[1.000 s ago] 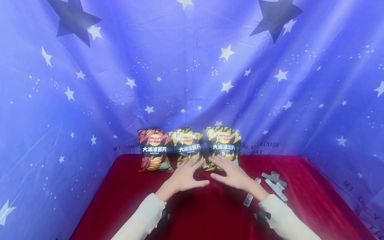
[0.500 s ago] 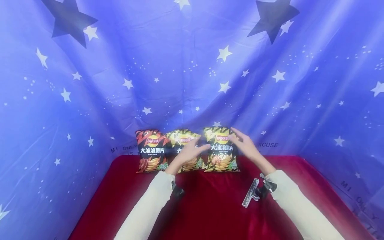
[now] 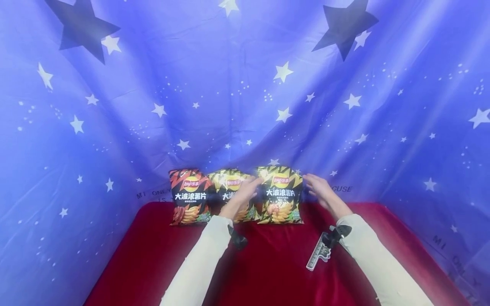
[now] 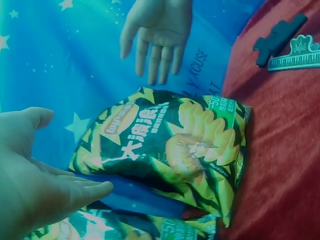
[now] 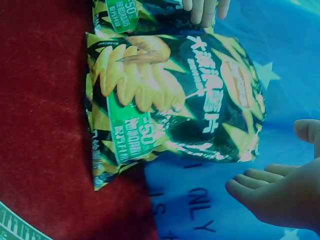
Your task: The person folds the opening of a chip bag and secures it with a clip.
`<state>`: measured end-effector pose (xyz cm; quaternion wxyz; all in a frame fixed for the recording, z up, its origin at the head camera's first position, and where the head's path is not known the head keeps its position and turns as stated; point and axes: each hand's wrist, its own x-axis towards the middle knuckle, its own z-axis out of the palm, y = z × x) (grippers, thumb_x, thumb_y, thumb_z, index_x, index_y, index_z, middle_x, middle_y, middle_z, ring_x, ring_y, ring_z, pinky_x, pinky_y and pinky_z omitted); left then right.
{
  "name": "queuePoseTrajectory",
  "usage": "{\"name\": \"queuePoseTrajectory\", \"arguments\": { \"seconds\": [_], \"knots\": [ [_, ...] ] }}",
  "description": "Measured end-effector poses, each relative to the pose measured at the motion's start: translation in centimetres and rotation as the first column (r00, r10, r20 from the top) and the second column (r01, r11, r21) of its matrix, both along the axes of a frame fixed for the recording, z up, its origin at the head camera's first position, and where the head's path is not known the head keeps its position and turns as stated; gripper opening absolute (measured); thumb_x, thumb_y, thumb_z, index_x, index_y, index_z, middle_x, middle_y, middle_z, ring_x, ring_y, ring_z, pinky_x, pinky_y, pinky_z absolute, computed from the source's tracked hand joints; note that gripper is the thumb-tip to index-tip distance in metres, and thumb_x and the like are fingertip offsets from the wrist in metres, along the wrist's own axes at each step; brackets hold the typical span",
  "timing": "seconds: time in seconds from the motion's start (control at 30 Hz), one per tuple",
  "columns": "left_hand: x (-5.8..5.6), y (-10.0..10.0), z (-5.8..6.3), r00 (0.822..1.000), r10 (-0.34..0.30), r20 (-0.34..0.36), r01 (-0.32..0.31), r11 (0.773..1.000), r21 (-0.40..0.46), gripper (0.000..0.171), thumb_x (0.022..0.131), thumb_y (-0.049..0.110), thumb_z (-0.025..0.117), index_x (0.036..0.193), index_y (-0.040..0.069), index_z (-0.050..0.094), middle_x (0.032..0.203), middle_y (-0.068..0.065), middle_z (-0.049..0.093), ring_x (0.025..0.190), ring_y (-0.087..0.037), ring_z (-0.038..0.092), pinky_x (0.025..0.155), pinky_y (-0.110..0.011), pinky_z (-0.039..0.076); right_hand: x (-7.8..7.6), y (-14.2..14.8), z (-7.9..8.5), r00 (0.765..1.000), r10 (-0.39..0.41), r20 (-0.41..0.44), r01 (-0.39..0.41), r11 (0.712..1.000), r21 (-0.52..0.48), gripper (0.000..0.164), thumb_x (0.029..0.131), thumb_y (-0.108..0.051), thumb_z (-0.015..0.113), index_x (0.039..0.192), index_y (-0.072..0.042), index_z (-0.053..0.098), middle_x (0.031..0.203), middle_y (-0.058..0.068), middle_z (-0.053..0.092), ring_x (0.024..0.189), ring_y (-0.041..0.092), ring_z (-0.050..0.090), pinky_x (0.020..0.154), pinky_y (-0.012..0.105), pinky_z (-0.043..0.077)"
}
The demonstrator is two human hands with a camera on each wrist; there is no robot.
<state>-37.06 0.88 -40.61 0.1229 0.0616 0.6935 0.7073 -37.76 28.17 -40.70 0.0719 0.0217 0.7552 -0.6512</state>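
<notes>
Three bags of potato chips stand in a row: a red one [image 3: 190,197] at left, a yellow-and-black one [image 3: 226,180] in the middle, and another yellow-and-black bag [image 3: 280,195] at right. My left hand [image 3: 243,194] is in front of the middle bag, its straight fingers toward the right bag's left edge; they hide part of the middle bag. Just off the other edge is my right hand [image 3: 323,191], fingers extended. The left wrist view has the right bag [image 4: 165,145] between my left hand [image 4: 45,180] and right hand [image 4: 160,40], a gap showing on each side.
A clip with a piano-key pattern [image 3: 316,255] lies on the red cloth [image 3: 268,263], partly under the right wrist camera. In the left wrist view are a dark clip [image 4: 280,40] and a patterned clip [image 4: 300,57]. A blue star-printed curtain [image 3: 229,85] stands behind.
My hands have spread from in front of the bags to either side of the right bag. The right hand has moved right, past its edge. The head view has shifted slightly.
</notes>
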Motion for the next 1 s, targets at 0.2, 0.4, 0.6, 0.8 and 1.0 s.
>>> {"name": "queuePoseTrajectory", "arguments": {
  "seconds": [0.2,0.4,0.6,0.8,1.0],
  "knots": [
    [-0.7,0.5,-1.2,0.999,-0.008,0.042,0.006,0.999,0.042,0.069,0.105,0.030,0.053,0.155,-0.009,0.026,0.164,-0.027,0.026,0.152,-0.048,0.023,0.125,-0.055,0.026,0.0,0.4,-1.5,0.996,0.049,0.071,-0.041,0.994,-0.099,0.062,0.111,-0.018,0.037,0.158,0.006,0.006,0.166,0.029,0.009,0.156,0.045,0.011,0.128,0.054,0.012],
    [-1.3,1.0,-1.9,0.998,-0.021,0.052,0.018,0.998,0.053,0.063,0.106,0.027,0.050,0.153,-0.009,0.030,0.162,-0.029,0.029,0.150,-0.051,0.028,0.122,-0.057,0.030,-0.2,0.5,-2.5,0.990,0.078,0.121,-0.061,0.988,-0.143,0.058,0.111,-0.019,0.035,0.156,0.009,0.013,0.164,0.034,0.010,0.155,0.048,0.013,0.128,0.055,0.013],
    [-1.7,1.3,-2.3,0.997,-0.022,0.069,0.017,0.998,0.066,0.058,0.106,0.024,0.049,0.153,-0.008,0.034,0.159,-0.032,0.032,0.147,-0.050,0.035,0.117,-0.054,0.041,-0.4,0.1,-3.1,0.988,0.062,0.140,-0.040,0.987,-0.155,0.057,0.110,-0.020,0.038,0.155,0.011,0.019,0.162,0.036,0.018,0.152,0.048,0.022,0.126,0.054,0.024],
    [-1.7,1.4,-2.3,0.997,0.024,0.074,-0.030,0.996,0.089,0.059,0.105,0.024,0.050,0.153,-0.008,0.034,0.155,-0.037,0.035,0.142,-0.050,0.042,0.110,-0.049,0.049,-0.2,-0.2,-3.1,0.992,0.014,0.129,0.005,0.989,-0.145,0.054,0.110,-0.018,0.038,0.154,0.010,0.024,0.159,0.037,0.025,0.142,0.046,0.044,0.120,0.052,0.036],
    [-1.4,1.5,-2.2,0.997,0.053,0.063,-0.059,0.993,0.102,0.057,0.104,0.021,0.053,0.151,-0.007,0.037,0.152,-0.038,0.040,0.137,-0.049,0.049,0.103,-0.044,0.055,0.3,-0.3,-2.7,0.992,-0.033,0.124,0.047,0.992,-0.117,0.052,0.109,-0.013,0.037,0.153,0.011,0.024,0.153,0.037,0.035,0.115,0.030,0.066,0.114,0.050,0.045]
  ]
}}
